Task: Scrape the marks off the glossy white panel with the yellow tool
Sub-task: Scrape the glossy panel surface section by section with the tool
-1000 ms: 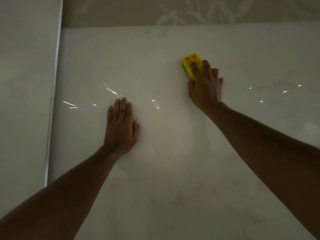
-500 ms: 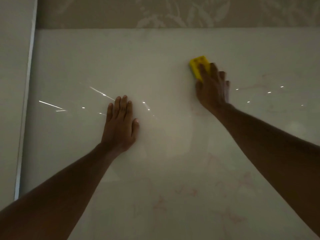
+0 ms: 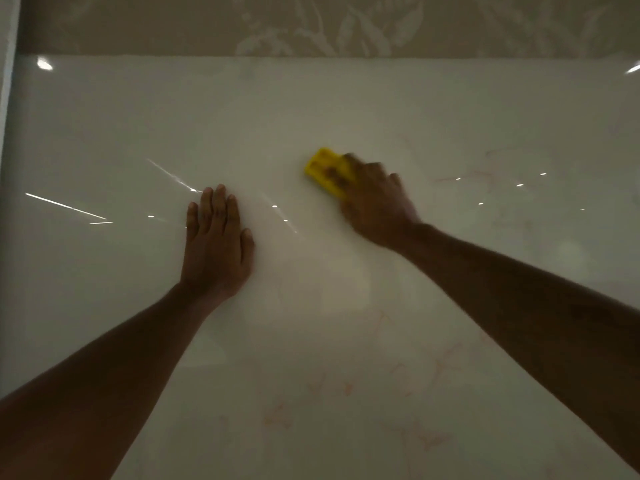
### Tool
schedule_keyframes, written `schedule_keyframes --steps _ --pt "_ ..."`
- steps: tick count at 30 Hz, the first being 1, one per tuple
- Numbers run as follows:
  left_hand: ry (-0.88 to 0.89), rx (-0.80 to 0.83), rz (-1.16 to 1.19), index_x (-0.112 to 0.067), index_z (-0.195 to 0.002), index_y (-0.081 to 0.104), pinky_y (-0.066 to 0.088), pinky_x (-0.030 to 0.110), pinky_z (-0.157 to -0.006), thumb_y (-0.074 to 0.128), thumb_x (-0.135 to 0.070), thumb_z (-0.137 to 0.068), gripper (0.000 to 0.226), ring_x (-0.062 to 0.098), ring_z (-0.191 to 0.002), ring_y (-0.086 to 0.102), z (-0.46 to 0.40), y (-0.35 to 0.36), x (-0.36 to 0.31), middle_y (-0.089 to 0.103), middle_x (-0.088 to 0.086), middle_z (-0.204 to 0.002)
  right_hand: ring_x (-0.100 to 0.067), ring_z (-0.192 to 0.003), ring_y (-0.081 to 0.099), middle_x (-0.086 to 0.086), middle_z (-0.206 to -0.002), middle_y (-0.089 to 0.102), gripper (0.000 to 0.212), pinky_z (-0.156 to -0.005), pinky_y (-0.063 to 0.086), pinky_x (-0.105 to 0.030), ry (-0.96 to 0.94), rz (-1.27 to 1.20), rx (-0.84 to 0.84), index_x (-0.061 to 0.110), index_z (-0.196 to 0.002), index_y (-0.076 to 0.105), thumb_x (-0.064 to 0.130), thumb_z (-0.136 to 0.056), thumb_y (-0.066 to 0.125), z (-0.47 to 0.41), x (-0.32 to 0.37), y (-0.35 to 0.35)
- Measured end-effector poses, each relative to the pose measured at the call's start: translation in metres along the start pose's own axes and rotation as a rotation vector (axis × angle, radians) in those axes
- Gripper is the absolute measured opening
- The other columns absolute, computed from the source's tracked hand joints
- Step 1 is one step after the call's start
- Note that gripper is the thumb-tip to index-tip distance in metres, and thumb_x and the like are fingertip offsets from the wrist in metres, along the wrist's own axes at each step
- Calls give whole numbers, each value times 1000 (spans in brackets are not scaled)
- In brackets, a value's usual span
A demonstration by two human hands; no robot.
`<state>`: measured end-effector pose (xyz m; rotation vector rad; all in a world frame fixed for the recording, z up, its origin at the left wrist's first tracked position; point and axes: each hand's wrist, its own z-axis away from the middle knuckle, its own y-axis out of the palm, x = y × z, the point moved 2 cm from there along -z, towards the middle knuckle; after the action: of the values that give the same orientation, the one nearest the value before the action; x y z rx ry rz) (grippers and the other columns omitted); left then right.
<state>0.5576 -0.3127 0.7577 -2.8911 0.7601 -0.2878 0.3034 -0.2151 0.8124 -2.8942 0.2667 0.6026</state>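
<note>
Panel (image 3: 346, 109): glossy white, reads greyish-cream in the dim light, with scattered bright white specular streaks and dots. Marks (image 3: 429, 368): faint reddish-pink scribbles, lower centre and lower right, plus a few on the right side near (image 3: 481, 176). Tool (image 3: 323, 169): solid bright yellow, slightly blurred. Wall strip above the panel (image 3: 138, 26): beige-tan, carrying a pale whitish leaf pattern (image 3: 332, 32). Left edge strip (image 3: 7, 64): pale grey-white.

leaf-print wall (image 3: 311, 26) behind; left strip (image 3: 7, 81).
</note>
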Motion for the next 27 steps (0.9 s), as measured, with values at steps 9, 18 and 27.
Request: schedule_keyframes --steps 9,18,27 --pt "15 -13 5 14 -153 34 14 64 -128 35 -22 -98 65 51 -155 20 0 2 -13 27 35 -164 -40 -130 39 -11 -163 23 65 -99 40 -53 637 -106 -79 34 -157 24 29 -97 48 20 -55 -7" --pt "79 -44 -9 16 -148 41 20 66 -125 38 -19 -99 60 53 -152 27 -6 8 -35 34 36 -160 -32 -124 46 -2 -163 28 58 -83 47 -44 -159 -28 73 41 -155 26 38 -100 45 90 11 10" --pt "71 -30 -4 16 -148 41 20 67 -125 41 -18 -99 60 54 -151 28 -7 8 -45 34 36 -160 -40 -126 42 -10 -161 26 66 -93 42 -51 767 -121 -89 33 -157 25 29 -96 50 83 -67 -1"
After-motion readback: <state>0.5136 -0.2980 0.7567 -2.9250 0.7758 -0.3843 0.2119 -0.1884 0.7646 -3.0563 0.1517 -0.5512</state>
